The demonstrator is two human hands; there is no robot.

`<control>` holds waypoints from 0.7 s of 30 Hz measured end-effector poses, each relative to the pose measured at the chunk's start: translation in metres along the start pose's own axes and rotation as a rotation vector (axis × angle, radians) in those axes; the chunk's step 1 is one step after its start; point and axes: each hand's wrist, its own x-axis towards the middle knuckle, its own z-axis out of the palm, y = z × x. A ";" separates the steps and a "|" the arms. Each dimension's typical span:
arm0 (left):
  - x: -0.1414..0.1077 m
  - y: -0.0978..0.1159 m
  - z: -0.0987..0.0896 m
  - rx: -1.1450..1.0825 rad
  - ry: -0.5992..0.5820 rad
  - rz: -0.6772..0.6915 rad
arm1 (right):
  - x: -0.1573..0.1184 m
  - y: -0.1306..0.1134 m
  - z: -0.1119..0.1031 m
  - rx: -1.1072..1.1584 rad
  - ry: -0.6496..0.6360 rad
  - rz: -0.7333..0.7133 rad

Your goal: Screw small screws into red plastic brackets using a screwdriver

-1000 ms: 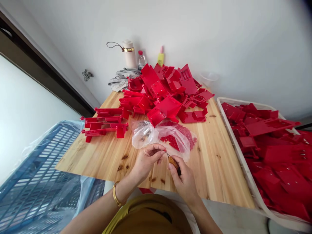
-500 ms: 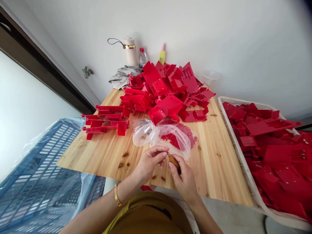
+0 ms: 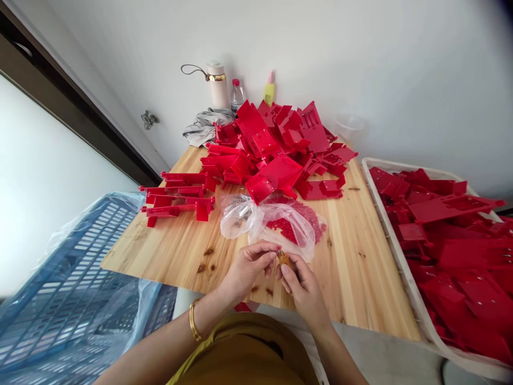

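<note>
Above the wooden table's front edge, my left hand [image 3: 249, 266] pinches a tiny red piece [image 3: 278, 248] between thumb and fingertips. My right hand [image 3: 303, 279] is wrapped round a small tool with an amber-brown handle [image 3: 285, 260], its metal tip meeting the red piece. Just beyond the hands lie clear plastic bags, one with small metal parts [image 3: 242, 213], the other with small red parts [image 3: 296, 224] spilling out. A large heap of red plastic parts [image 3: 276, 171] covers the back of the table, and several more [image 3: 180, 195] lie in rows at the left.
A white crate [image 3: 387, 227] full of red parts stands at the right. On the left is a blue basket [image 3: 80, 256] lined with clear plastic. Along the wall are a flask [image 3: 218, 91], a bottle [image 3: 236, 96], a yellow tube [image 3: 269, 92], a grey cloth [image 3: 204, 127] and a clear cup [image 3: 349, 126].
The view has shifted slightly. My right hand's fingers have changed their hold on the brown handle, with its fingertips now curled beneath it. My left hand keeps its pinch.
</note>
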 end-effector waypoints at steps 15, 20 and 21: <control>0.010 0.024 -0.042 0.922 0.172 0.385 | 0.003 -0.004 0.004 0.484 0.020 0.289; 0.042 0.036 -0.064 1.527 0.245 0.281 | 0.005 -0.001 0.002 0.523 0.036 0.311; 0.049 0.037 -0.064 1.602 0.246 0.222 | 0.005 -0.001 0.002 0.512 0.040 0.306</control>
